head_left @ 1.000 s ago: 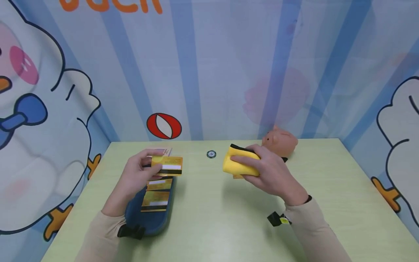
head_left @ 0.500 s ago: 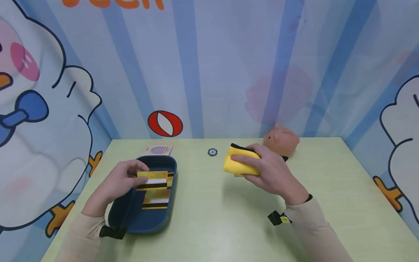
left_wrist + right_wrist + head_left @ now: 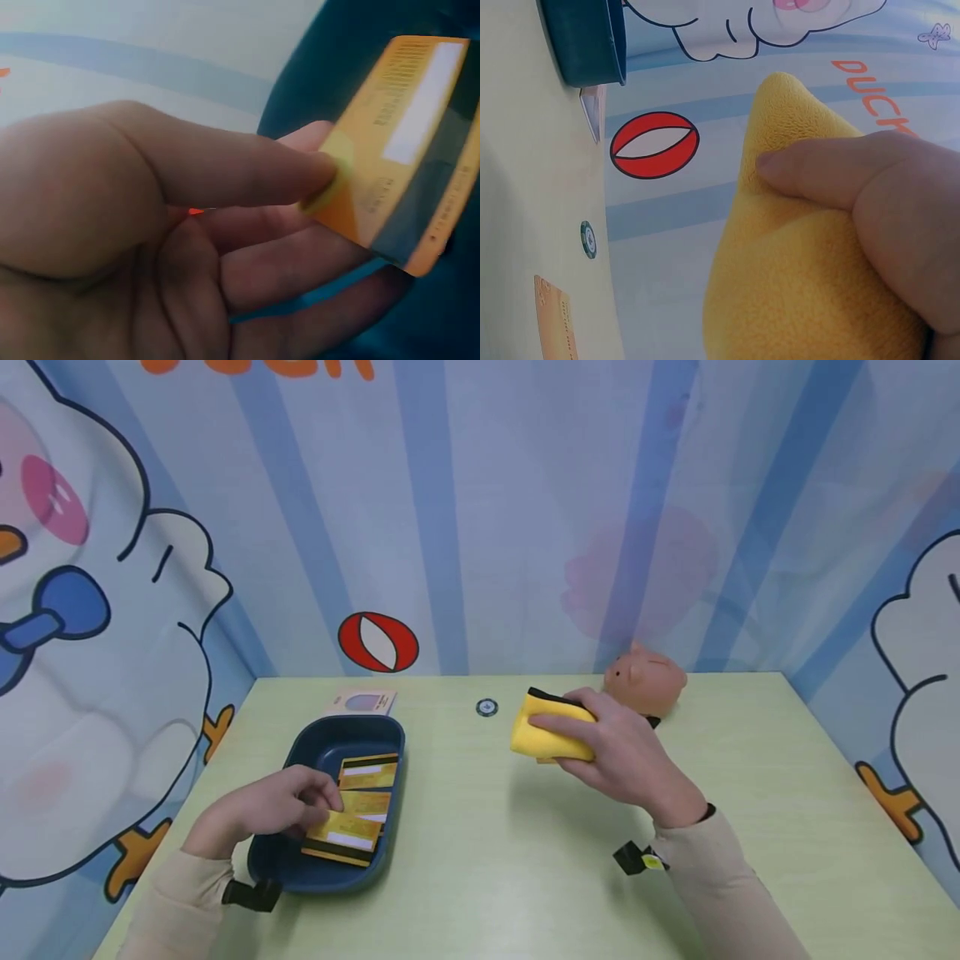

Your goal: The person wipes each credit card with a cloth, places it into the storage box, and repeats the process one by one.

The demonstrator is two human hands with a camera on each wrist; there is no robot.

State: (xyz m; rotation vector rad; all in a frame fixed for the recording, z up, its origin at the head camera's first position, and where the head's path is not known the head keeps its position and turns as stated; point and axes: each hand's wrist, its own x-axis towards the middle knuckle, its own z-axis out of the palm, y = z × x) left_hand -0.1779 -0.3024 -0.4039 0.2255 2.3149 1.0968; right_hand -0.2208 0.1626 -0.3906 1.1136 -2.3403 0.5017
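Observation:
My left hand (image 3: 273,802) pinches a gold bank card (image 3: 343,839) between thumb and fingers, low over the near part of a dark blue tray (image 3: 300,877). The card's black stripe and white strip show in the left wrist view, where the thumb presses its corner. Two more gold cards (image 3: 369,772) lie in the tray behind it, the nearer one partly covered. On the right, my right hand (image 3: 615,756) grips a folded yellow cloth (image 3: 553,735) with a black edge, above the table. The palm side is hidden.
Under the cloth, an orange card (image 3: 553,315) lies on the table. A round chip (image 3: 487,707) sits near the back edge, and a pink piggy bank (image 3: 651,683) stands behind my right hand. A pale booklet (image 3: 367,702) lies behind the tray.
My left hand has carried the gold card from above the tray's far end down toward its near end. The right hand stays in place with the yellow cloth.

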